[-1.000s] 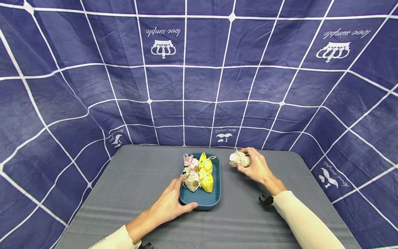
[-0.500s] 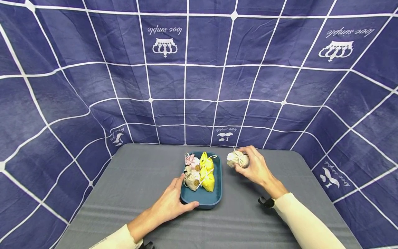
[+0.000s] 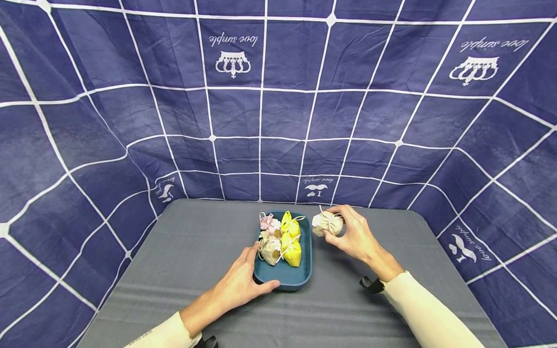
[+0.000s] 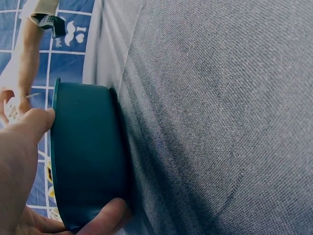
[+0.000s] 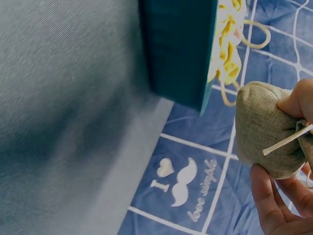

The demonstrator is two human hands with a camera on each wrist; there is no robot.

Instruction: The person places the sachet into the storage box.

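My right hand [image 3: 353,237] grips a small beige cloth drawstring pouch [image 3: 327,223] with a white flower trim, lifted beside the tray's right edge. The right wrist view shows the thumb on one side of this pouch [image 5: 266,129] and fingers on the other. The left hand [image 3: 241,280] holds the near-left corner of a blue tray [image 3: 283,281], its thumb on the front rim and fingers along the left side. In the tray lie a pink pouch [image 3: 270,224], another beige pouch [image 3: 269,250] and two yellow pouches [image 3: 291,251].
A grey cloth-covered table [image 3: 204,232] lies under the tray. Blue fabric with white grid lines [image 3: 283,116] hangs behind it and at both sides. Black straps [image 3: 372,284] circle the wrists.
The right hand has carried the beige pouch left, closer to the tray. The left hand keeps its place at the tray corner; the whole view has shifted slightly.
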